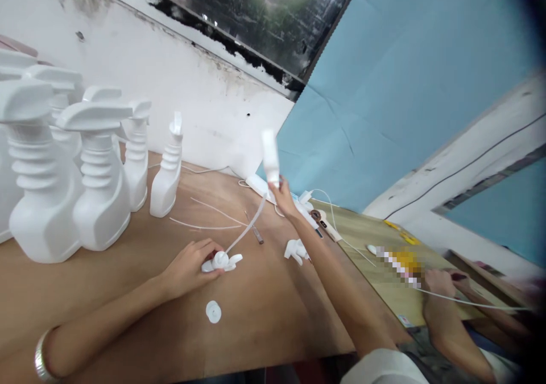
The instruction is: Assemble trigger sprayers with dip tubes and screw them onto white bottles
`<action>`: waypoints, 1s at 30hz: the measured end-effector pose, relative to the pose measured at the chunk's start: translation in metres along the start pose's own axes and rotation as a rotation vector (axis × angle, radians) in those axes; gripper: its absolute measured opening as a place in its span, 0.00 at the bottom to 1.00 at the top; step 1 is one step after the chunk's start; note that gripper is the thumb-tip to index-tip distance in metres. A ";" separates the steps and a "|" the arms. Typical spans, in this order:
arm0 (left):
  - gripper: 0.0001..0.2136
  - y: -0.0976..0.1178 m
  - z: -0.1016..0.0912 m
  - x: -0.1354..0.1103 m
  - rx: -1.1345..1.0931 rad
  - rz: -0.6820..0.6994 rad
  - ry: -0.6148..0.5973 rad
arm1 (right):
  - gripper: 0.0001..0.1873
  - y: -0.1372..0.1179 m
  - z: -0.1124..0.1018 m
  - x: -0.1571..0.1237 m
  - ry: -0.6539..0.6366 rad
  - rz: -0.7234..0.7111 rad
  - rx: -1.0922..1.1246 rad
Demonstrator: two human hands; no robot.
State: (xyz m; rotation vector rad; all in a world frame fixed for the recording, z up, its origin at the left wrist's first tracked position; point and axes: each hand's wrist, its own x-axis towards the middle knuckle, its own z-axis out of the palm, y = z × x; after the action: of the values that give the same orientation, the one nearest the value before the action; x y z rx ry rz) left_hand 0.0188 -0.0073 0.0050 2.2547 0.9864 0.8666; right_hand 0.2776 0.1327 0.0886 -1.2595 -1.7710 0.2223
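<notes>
My left hand (190, 267) rests on the wooden table (128, 316) with its fingers closed on a white spray-trigger head (222, 261). A thin white dip tube (249, 226) runs up from that head toward my right hand. My right hand (284, 198) is raised farther back and grips a white upright plastic piece (270, 157) by its lower end. A second white trigger head (296, 251) lies loose to the right of my arm. A small round white cap (213, 311) lies on the table below my left hand.
Several white ribbed spray bottles (100, 173) stand at the left. Loose white tubes (205, 226) and a small tool (256, 233) lie mid-table. A white power strip (262, 186) sits at the back. Another person's hand (439, 281) works at the right on a second board (384, 270).
</notes>
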 end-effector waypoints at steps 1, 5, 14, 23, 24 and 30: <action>0.09 0.000 0.000 0.000 0.000 0.001 0.004 | 0.23 -0.022 -0.007 0.006 0.026 0.001 0.054; 0.10 0.002 0.000 0.000 0.009 0.000 0.005 | 0.18 -0.136 -0.041 0.005 0.081 -0.198 0.612; 0.09 0.008 -0.005 0.000 0.009 -0.010 -0.014 | 0.11 -0.251 -0.045 -0.053 -0.101 -0.425 0.769; 0.10 0.006 -0.003 0.002 -0.178 -0.084 0.014 | 0.19 -0.186 -0.010 -0.080 -0.312 0.010 0.841; 0.11 0.006 -0.003 0.003 -0.225 -0.122 0.026 | 0.19 -0.175 -0.004 -0.087 -0.344 0.082 0.881; 0.14 0.010 -0.011 0.007 -0.695 -0.304 -0.037 | 0.20 -0.118 0.029 -0.119 -0.376 0.398 1.067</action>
State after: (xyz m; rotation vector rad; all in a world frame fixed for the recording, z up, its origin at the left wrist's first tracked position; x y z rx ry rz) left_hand 0.0190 -0.0056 0.0211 1.4881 0.8151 0.8578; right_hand 0.1844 -0.0095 0.0751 -0.7521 -1.2970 1.4863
